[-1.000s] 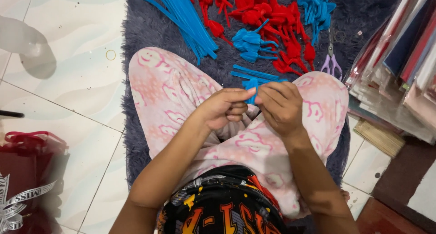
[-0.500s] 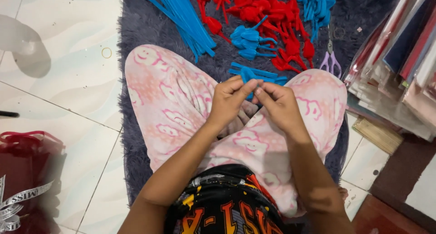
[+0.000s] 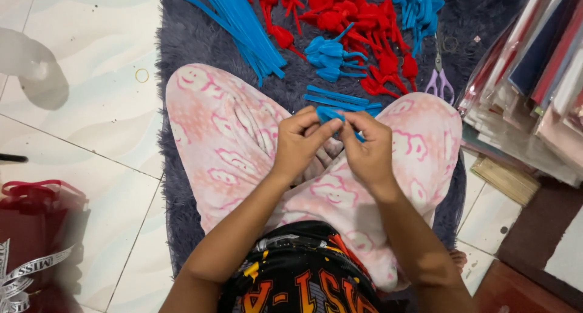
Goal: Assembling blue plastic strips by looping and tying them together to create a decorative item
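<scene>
- Left hand and right hand pinching one blue strip between fingertips, over lap.
- Loose blue strips just beyond grip.
- Purple scissors farther right, on grey rug.

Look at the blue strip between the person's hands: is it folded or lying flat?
Folded: the blue strip bends into a loop, pinched between the left hand and right hand.

Left hand and right hand pinch a blue strip together over pink-trousered knees. Loose blue strips at 12 o'clock; red folded pieces beyond; purple scissors at 2 o'clock on grey rug.
</scene>
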